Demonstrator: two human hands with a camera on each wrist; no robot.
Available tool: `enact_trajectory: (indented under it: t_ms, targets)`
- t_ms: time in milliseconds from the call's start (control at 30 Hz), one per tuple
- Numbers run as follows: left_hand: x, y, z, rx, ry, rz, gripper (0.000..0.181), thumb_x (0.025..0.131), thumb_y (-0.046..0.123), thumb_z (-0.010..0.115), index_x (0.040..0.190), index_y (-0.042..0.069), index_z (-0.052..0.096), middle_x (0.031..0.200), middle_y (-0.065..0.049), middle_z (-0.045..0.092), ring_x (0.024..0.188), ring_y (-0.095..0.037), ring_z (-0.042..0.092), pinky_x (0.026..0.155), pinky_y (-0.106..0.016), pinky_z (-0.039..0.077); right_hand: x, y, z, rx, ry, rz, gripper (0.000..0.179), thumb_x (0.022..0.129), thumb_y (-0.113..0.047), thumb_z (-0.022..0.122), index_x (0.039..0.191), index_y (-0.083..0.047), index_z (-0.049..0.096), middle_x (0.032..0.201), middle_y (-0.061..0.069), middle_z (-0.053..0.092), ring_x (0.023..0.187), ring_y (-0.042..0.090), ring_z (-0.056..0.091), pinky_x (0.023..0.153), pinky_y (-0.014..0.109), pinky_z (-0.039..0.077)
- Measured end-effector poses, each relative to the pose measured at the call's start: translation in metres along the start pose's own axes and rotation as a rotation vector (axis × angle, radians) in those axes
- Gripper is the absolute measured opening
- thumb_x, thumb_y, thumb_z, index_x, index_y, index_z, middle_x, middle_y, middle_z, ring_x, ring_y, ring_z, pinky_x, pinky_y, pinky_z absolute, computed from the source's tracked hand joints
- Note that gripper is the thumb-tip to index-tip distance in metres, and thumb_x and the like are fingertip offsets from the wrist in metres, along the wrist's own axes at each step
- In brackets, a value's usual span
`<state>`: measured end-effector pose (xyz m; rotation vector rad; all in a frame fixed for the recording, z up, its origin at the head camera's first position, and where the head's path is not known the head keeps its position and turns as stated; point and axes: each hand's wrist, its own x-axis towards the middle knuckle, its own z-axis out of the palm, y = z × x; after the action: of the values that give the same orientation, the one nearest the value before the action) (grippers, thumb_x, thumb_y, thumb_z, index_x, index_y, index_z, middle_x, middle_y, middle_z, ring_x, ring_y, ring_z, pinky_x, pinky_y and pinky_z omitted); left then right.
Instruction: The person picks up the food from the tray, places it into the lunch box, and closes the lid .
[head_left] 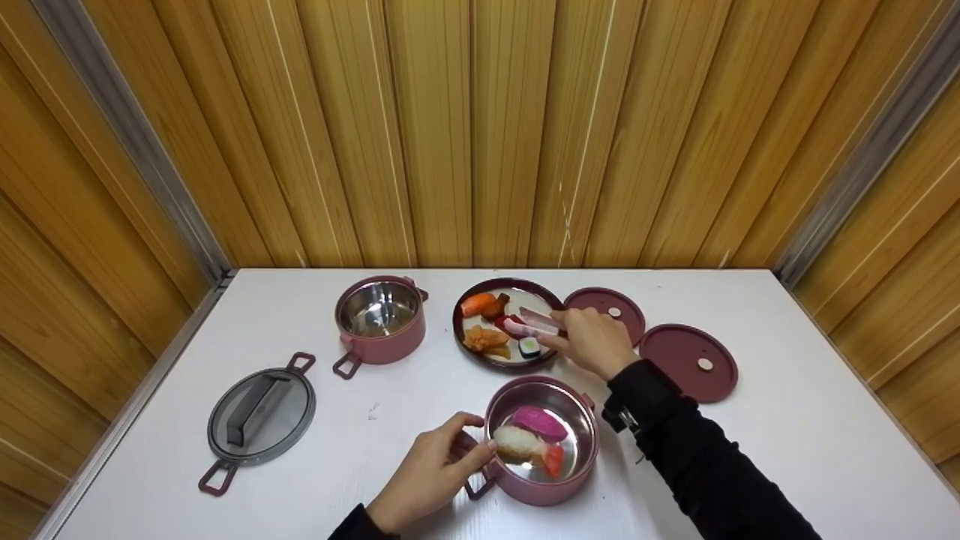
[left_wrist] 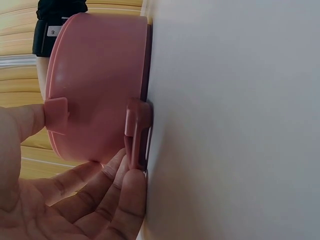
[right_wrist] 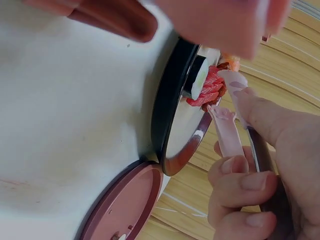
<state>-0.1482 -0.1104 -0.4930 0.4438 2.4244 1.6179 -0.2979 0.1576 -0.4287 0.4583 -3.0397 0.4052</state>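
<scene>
My left hand (head_left: 439, 461) steadies a pink pot (head_left: 547, 491), its thumb at the rim tab and its fingers round the outer wall. Inside that pot lie a magenta oval piece (head_left: 540, 422) and a shrimp-topped rice sushi piece (head_left: 519, 442). Pale pink-tipped tongs (right_wrist: 229, 132) are gripped in my right hand (head_left: 596, 341), over a dark-rimmed plate (head_left: 459, 330). Their tips stand apart close to a red slice (right_wrist: 207, 87). Also on the plate are a sushi roll (head_left: 529, 346), an orange piece (head_left: 478, 304), a brown piece (head_left: 496, 306) and a golden fried piece (head_left: 484, 339).
A second pink pot (head_left: 382, 345) stands at the back left, its steel inside bare. Front left of it lies a grey lid (head_left: 262, 416) with a handle. Two maroon lids (head_left: 686, 360) lie right of the plate. A wooden wall (head_left: 465, 135) rises behind the table.
</scene>
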Motion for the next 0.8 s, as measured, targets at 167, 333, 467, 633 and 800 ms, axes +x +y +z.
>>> enact_trajectory:
  t_ms: [167, 333, 467, 633, 800]
  targets:
    - [0.0, 0.0, 0.0, 0.015, 0.007, 0.011, 0.044, 0.11, 0.037, 0.069, 0.138, 0.003, 0.066, 0.096, -0.002, 0.078, 0.083, -0.004, 0.073, 0.074, -0.019, 0.056, 0.001, -0.003, 0.004, 0.001, 0.004, 0.018, 0.054, 0.104, -0.049, 0.076, 0.142, -0.01, 0.075, 0.126, 0.026, 0.079, 0.102, 0.049, 0.078, 0.076, 0.062, 0.061]
    - [0.0, 0.0, 0.0, 0.015, 0.006, 0.009, 0.044, 0.11, 0.037, 0.069, 0.138, 0.003, 0.067, 0.096, -0.002, 0.078, 0.084, -0.005, 0.074, 0.074, -0.019, 0.056, 0.003, -0.005, 0.011, -0.007, -0.009, 0.042, 0.053, 0.104, -0.05, 0.075, 0.139, -0.01, 0.075, 0.119, 0.025, 0.08, 0.099, 0.047, 0.078, 0.073, 0.058, 0.06]
    - [0.0, -0.001, 0.0, 0.013, 0.003, 0.007, 0.043, 0.11, 0.037, 0.069, 0.138, 0.003, 0.067, 0.096, -0.002, 0.078, 0.084, -0.006, 0.074, 0.074, -0.019, 0.056, 0.004, -0.006, 0.015, -0.001, -0.025, 0.055, 0.051, 0.104, -0.05, 0.075, 0.135, -0.01, 0.077, 0.116, 0.024, 0.08, 0.098, 0.047, 0.078, 0.072, 0.057, 0.059]
    - [0.0, -0.001, 0.0, 0.011, 0.002, 0.012, 0.044, 0.111, 0.037, 0.069, 0.138, 0.003, 0.066, 0.096, -0.003, 0.079, 0.084, -0.006, 0.073, 0.074, -0.019, 0.056, 0.005, -0.007, 0.017, -0.003, -0.019, 0.058, 0.047, 0.105, -0.049, 0.075, 0.132, -0.012, 0.078, 0.117, 0.026, 0.08, 0.1, 0.049, 0.078, 0.073, 0.06, 0.06]
    - [0.0, -0.001, 0.0, 0.005, 0.002, 0.011, 0.044, 0.11, 0.036, 0.069, 0.139, 0.002, 0.066, 0.096, -0.002, 0.078, 0.084, -0.006, 0.074, 0.074, -0.019, 0.056, 0.005, -0.008, 0.017, -0.01, 0.0, 0.054, 0.043, 0.105, -0.048, 0.075, 0.13, -0.013, 0.08, 0.119, 0.027, 0.08, 0.101, 0.05, 0.078, 0.074, 0.062, 0.061]
